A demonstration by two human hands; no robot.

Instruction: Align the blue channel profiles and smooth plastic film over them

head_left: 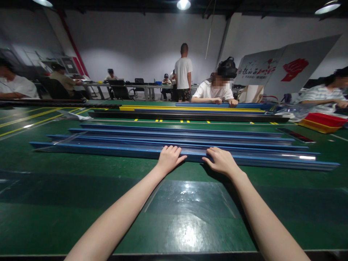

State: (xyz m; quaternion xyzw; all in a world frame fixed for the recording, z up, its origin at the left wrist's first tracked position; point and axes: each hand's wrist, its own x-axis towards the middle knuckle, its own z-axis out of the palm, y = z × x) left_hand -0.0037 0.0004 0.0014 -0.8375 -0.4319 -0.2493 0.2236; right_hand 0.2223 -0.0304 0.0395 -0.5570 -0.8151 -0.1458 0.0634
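Across the green table lies a long blue channel strip (108,149), the nearest of several laid side to side. My left hand (169,159) grips its near edge just left of the middle, fingers curled over the top and thumb on the front. A short way to the right, my right hand (220,161) holds the same edge, its fingers over the rim and thumb in front. Both fingertips are partly hidden inside the channel. Close behind lie more blue channel strips (244,139). Clear film (67,138) spans their left ends.
A clear plastic sheet (187,195) lies on the green table (130,235) below my hands. Farther back are a black strip (163,116), yellow strips (152,108), a phone-like dark slab (295,135) and a red tray (323,121). A co-worker (214,90) leans over the far side.
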